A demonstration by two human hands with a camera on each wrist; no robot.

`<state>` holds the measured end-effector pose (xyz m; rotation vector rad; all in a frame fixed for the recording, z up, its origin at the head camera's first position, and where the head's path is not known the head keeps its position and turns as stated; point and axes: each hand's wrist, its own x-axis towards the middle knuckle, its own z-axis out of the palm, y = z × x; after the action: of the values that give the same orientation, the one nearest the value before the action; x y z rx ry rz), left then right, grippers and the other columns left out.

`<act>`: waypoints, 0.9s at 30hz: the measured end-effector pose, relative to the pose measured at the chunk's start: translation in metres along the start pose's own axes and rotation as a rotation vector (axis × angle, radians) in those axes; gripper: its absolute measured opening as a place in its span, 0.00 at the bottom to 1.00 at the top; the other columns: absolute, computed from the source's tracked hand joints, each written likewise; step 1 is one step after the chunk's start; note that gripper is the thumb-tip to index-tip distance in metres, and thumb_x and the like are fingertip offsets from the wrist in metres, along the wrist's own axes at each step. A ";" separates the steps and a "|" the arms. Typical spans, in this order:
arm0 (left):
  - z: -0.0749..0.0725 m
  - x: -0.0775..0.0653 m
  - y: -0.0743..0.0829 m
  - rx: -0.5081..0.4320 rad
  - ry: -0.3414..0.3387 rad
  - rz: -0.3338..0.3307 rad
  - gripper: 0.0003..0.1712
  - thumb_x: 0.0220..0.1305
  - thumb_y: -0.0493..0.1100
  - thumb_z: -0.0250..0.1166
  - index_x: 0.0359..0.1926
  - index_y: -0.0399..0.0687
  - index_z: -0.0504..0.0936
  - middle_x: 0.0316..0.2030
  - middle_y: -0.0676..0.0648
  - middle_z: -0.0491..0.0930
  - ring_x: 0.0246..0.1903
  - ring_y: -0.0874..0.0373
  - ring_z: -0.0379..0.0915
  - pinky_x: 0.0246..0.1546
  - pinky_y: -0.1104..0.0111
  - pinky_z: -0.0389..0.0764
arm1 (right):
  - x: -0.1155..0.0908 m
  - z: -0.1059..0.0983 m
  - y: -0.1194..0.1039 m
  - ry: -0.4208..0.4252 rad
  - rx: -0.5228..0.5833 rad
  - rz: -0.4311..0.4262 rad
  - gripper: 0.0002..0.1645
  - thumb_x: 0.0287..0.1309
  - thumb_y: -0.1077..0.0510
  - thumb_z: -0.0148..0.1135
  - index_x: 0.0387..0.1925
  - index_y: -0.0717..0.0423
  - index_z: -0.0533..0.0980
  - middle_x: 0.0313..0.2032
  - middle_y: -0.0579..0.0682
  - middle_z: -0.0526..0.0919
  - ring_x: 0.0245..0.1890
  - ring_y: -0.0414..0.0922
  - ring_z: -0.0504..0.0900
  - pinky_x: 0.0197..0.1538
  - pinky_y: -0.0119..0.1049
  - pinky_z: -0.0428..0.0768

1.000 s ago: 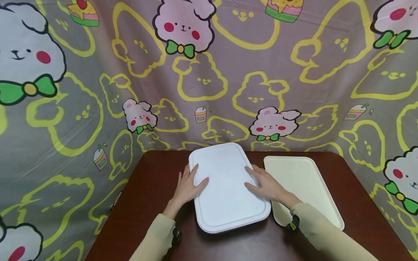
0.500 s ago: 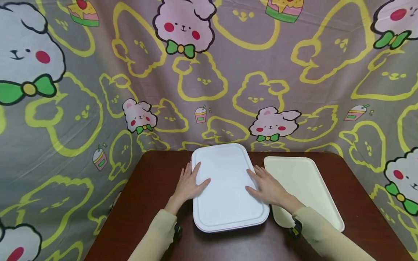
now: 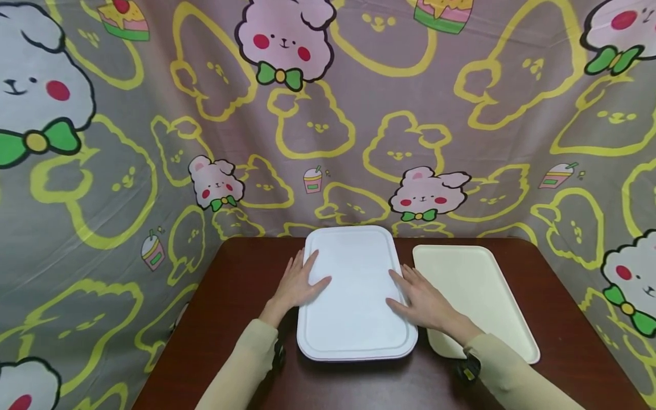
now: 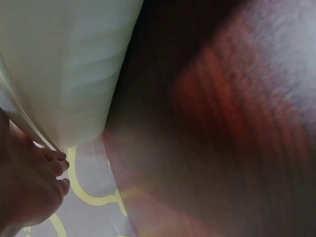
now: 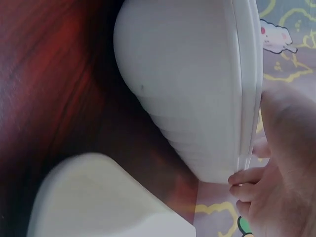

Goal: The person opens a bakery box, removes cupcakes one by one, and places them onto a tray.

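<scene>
A white plastic box with its lid [image 3: 353,285] on stands in the middle of the table, long sides running away from me. Its deep, ribbed side wall [image 5: 182,94] shows in the right wrist view. My left hand [image 3: 299,285] holds the left rim, thumb on top of the lid and fingers along the edge. On the opposite rim is my right hand [image 3: 424,302], placed much the same way. Fingertips [image 5: 242,177] of the right hand bend at the lid's edge. The left fingertips [image 4: 59,163] curl beside the box wall in the left wrist view.
A shallow cream tray [image 3: 479,296] lies on the brown table [image 3: 241,273] to the right of the box, just beneath my right forearm. Behind the table hangs a cloth [image 3: 353,136] printed with cartoon animals, which also runs along both sides.
The box has turned clockwise from a slant until its sides are nearly square with the table. Both hands have moved with it, staying on its rims. The tray has stayed put.
</scene>
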<state>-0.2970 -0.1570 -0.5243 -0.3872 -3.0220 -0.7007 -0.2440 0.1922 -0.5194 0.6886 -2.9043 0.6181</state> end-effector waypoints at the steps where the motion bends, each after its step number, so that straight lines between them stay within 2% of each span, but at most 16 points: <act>1: 0.000 0.002 0.000 0.008 -0.005 0.004 0.53 0.74 0.71 0.60 0.88 0.51 0.58 0.87 0.30 0.51 0.88 0.34 0.45 0.90 0.40 0.47 | -0.001 0.000 -0.001 0.001 -0.002 0.001 0.45 0.74 0.40 0.65 0.78 0.65 0.71 0.78 0.77 0.68 0.82 0.72 0.65 0.83 0.68 0.67; 10: 0.002 0.012 -0.004 0.008 -0.028 0.034 0.53 0.75 0.71 0.60 0.89 0.50 0.57 0.88 0.31 0.50 0.89 0.35 0.43 0.91 0.42 0.46 | -0.006 -0.003 -0.007 -0.022 -0.016 0.018 0.46 0.74 0.39 0.66 0.78 0.67 0.70 0.78 0.77 0.67 0.83 0.72 0.63 0.84 0.68 0.65; 17: -0.001 0.015 -0.005 -0.009 -0.031 0.048 0.52 0.75 0.69 0.60 0.88 0.49 0.58 0.87 0.29 0.50 0.88 0.33 0.45 0.90 0.39 0.47 | -0.006 -0.008 -0.008 -0.037 -0.001 0.016 0.46 0.74 0.39 0.66 0.79 0.66 0.70 0.78 0.77 0.67 0.83 0.72 0.64 0.83 0.70 0.65; 20: -0.004 0.015 -0.004 -0.074 -0.031 0.037 0.50 0.76 0.67 0.61 0.88 0.48 0.58 0.87 0.30 0.50 0.88 0.32 0.45 0.90 0.38 0.46 | -0.004 -0.013 -0.009 -0.039 -0.002 0.017 0.44 0.74 0.40 0.68 0.78 0.64 0.72 0.77 0.76 0.70 0.81 0.72 0.66 0.81 0.73 0.66; 23: -0.007 0.013 -0.006 -0.186 -0.043 0.008 0.52 0.77 0.67 0.62 0.88 0.47 0.56 0.88 0.31 0.48 0.88 0.32 0.44 0.90 0.36 0.43 | -0.001 -0.016 -0.009 -0.016 -0.003 0.031 0.42 0.74 0.43 0.69 0.77 0.65 0.72 0.74 0.74 0.75 0.77 0.72 0.73 0.78 0.73 0.70; 25: -0.006 0.013 -0.011 -0.266 -0.044 -0.010 0.53 0.77 0.68 0.62 0.89 0.48 0.54 0.88 0.32 0.47 0.88 0.30 0.44 0.88 0.34 0.46 | 0.001 -0.017 -0.008 0.019 0.001 0.049 0.42 0.74 0.47 0.69 0.77 0.68 0.70 0.71 0.73 0.78 0.73 0.71 0.77 0.76 0.71 0.74; 27: 0.003 0.017 -0.024 -0.300 -0.019 -0.015 0.54 0.76 0.71 0.61 0.89 0.49 0.54 0.88 0.31 0.49 0.86 0.28 0.48 0.85 0.32 0.54 | 0.005 -0.017 -0.006 0.069 0.001 0.071 0.41 0.74 0.50 0.70 0.76 0.71 0.70 0.68 0.74 0.81 0.68 0.71 0.82 0.72 0.69 0.80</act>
<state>-0.3193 -0.1724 -0.5366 -0.3783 -2.9412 -1.1634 -0.2454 0.1921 -0.5006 0.5546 -2.8752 0.6378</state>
